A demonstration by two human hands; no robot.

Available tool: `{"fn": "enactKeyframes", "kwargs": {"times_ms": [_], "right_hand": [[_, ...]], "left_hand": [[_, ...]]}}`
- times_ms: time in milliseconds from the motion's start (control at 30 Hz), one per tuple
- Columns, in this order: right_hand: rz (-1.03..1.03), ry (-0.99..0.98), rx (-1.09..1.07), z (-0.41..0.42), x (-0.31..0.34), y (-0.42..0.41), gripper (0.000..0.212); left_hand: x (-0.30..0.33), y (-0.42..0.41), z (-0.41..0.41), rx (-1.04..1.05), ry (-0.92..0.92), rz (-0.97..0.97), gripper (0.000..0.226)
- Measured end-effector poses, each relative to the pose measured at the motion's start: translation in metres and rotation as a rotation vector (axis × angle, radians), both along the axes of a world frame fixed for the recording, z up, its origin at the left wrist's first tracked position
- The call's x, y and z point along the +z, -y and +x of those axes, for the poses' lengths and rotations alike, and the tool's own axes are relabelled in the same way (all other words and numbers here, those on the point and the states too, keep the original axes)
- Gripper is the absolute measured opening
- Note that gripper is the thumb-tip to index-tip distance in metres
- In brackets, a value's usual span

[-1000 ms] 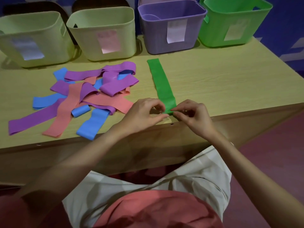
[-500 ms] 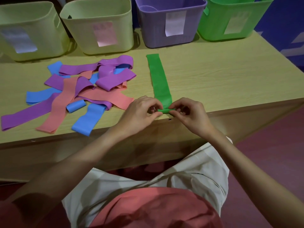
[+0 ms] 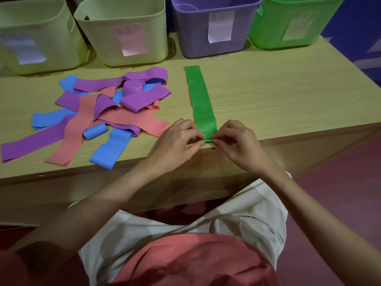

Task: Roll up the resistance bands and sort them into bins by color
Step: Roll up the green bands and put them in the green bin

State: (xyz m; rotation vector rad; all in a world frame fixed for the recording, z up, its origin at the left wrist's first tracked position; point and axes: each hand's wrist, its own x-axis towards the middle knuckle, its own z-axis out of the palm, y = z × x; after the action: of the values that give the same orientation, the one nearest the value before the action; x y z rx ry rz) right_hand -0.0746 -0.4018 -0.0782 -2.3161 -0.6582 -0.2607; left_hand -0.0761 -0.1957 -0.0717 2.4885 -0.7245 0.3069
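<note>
- Head view showed the green band laid flat and straight on the table, running from mid-frame, in front of the purple bin, down to the table's near edge at lower centre.
- My left hand and right hand both sat at the band's near end, one on each side; the fingers of each were curled in and pinched a small tight roll, with only the first turn or so wound.
- I judged the step in hand to be the start of rolling this green band, with nearly its whole length unrolled.
- My next move called for turning the roll away from me along the strip, keeping both ends even so it would not cone or slip loose, then carrying it to the green bin at upper right.
- Left of centre lay a tangled pile of purple, salmon and blue bands, unsorted, with one small blue roll among them.
- Two pale bins stood at upper left; I could not read their labels.
</note>
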Motion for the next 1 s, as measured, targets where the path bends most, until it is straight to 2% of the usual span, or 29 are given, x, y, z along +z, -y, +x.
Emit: {"fn": "enactKeyframes", "kwargs": {"times_ms": [200,333,567,900,1000], "right_hand": [[-0.03,0.024,0.0,0.0009,0.001,0.0,0.007],[-0.04,0.026,-0.009,0.0028,-0.0012,0.0006,0.013],[-0.053,0.019,-0.022,0.0069,-0.0013,-0.0019,0.01],[-0.084,0.079,-0.029,0.0048,0.0005,-0.0027,0.016],[-0.106,0.087,-0.018,0.0052,0.0012,-0.0017,0.01]], "left_hand": [[0.0021,0.0018,-0.0016,0.005,-0.02,-0.019,0.012],[0.0025,0.0027,-0.0013,0.009,-0.022,-0.017,0.008],[0.0024,0.0034,0.0009,0.048,0.015,0.032,0.014],[-0.0014,0.0035,0.0011,0.026,0.102,0.098,0.017],[-0.0009,0.0028,0.0019,0.01,0.106,0.11,0.018]]}}
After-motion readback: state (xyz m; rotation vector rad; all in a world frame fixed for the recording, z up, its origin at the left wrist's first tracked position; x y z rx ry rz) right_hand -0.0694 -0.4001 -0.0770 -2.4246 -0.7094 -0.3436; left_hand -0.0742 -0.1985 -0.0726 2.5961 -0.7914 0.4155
